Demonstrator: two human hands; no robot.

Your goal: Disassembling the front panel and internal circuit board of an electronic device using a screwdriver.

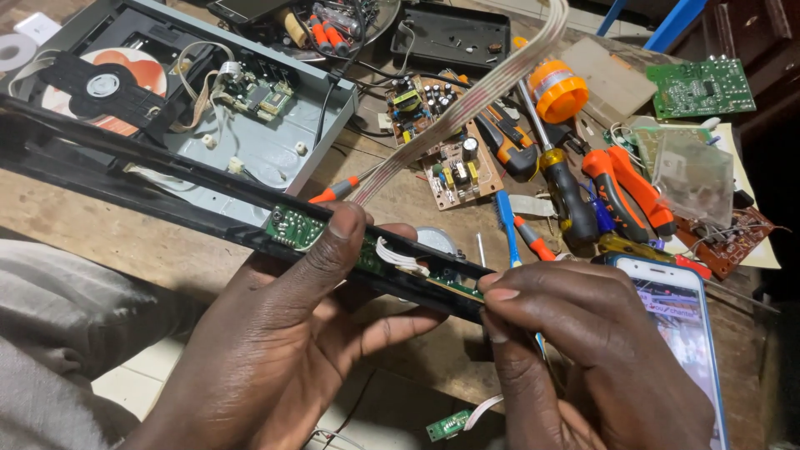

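Black front panel (208, 196) | left hand (283, 333) fingers clamped on it | right hand (583, 350) fingers pinch its end

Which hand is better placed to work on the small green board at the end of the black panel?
Probably the right hand: its fingertips already pinch the black panel end by the green board. The left hand grips the panel's middle, steadying it.

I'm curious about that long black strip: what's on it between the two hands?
In the head view, a white wire bundle on a green circuit board lies between left hand and right hand.
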